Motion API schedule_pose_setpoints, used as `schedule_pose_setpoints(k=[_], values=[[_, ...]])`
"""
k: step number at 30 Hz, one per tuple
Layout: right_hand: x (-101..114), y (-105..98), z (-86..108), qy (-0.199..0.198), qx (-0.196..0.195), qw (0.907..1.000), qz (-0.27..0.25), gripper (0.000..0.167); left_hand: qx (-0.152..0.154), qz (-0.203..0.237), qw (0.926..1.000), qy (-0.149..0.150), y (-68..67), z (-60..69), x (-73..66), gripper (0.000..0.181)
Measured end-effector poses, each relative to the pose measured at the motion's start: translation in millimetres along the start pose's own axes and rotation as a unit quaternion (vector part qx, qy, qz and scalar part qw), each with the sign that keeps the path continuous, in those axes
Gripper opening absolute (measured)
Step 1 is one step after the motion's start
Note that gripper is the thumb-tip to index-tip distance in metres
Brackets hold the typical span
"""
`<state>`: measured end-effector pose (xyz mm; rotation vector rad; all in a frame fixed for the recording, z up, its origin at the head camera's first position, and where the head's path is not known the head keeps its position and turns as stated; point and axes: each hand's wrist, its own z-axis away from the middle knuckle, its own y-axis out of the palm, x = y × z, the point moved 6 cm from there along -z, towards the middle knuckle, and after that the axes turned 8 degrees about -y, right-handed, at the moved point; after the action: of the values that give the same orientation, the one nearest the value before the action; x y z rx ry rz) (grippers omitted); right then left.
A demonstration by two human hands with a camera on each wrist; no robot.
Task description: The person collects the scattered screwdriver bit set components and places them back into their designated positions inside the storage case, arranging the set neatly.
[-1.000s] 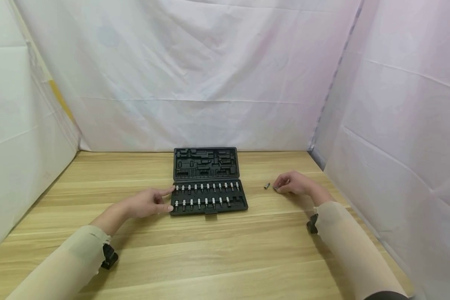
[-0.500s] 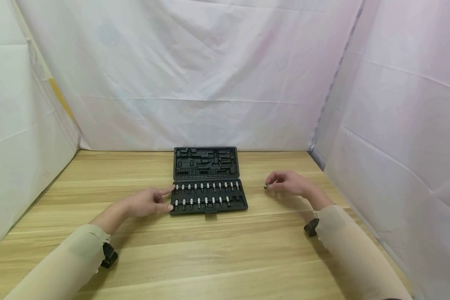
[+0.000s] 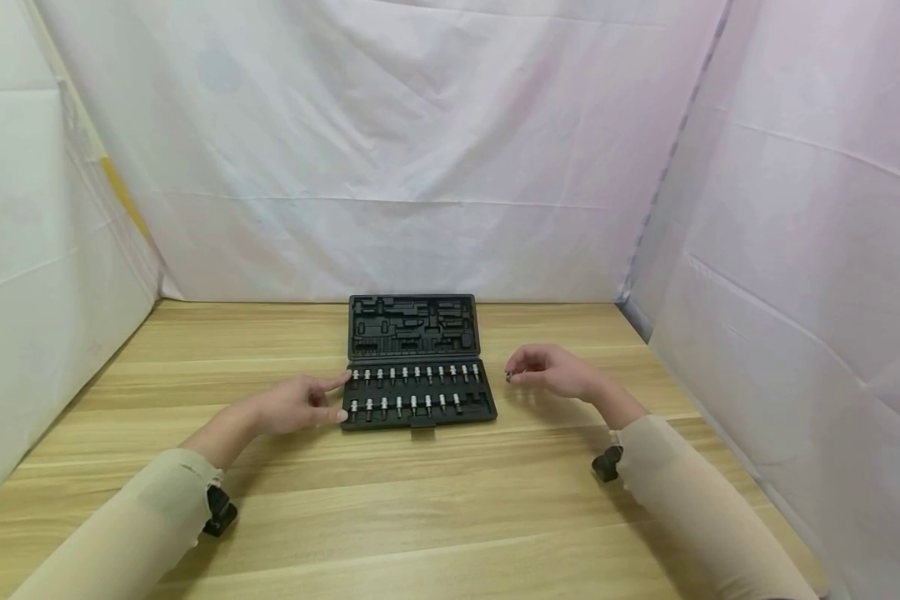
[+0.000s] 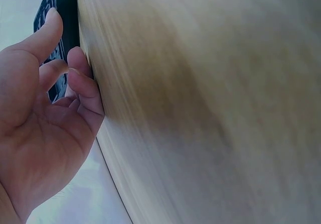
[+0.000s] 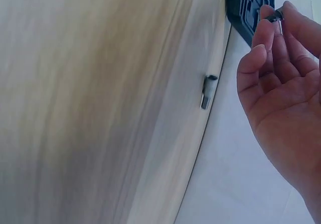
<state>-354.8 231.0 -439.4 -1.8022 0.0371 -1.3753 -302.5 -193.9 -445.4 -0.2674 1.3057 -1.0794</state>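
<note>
An open black socket case (image 3: pixel 375 425) lies on the table, its base holding two rows of silver bit sockets (image 3: pixel 427 403). The front row's right end has a slot without a socket. My left hand (image 3: pixel 292 406) touches the case's left edge with thumb and index finger spread; its other fingers bend loosely beneath. To the right of the case, my right hand (image 3: pixel 558 372) pinches a small bit socket (image 5: pixel 275 16) between thumb and fingertips, just above the table. Another bit socket (image 5: pixel 208 91) lies on the wood in the right wrist view; the hand hides it in the head view.
The case's lid (image 3: pixel 412 325) lies folded back behind the base, with moulded recesses. A wooden table (image 3: pixel 420 517) spreads around it. White cloth walls (image 3: pixel 390 150) enclose the back and both sides.
My right hand has picked up a bit socket from the table and carried it left toward the case, passing over the other loose one. My left hand has stayed at the case edge.
</note>
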Motion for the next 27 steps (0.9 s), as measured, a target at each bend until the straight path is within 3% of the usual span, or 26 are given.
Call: schedule_pose_setpoints(k=[8,18,27], values=[[9,10,-4.9,-0.022,0.015,0.999,-0.037,0.034,0.001,0.002,1.0,0.002,0.3,0.3,0.3,0.085],[12,22,-5.4,0.007,0.03,0.9951,-0.094,0.036,0.007,0.01,0.9999,-0.003,1.5,1.3,-0.9,0.085],[17,29,-9.7,0.001,0.021,0.9969,-0.076,0.037,0.007,0.015,0.9999,0.0,1.4,2.6,-2.6,0.085]])
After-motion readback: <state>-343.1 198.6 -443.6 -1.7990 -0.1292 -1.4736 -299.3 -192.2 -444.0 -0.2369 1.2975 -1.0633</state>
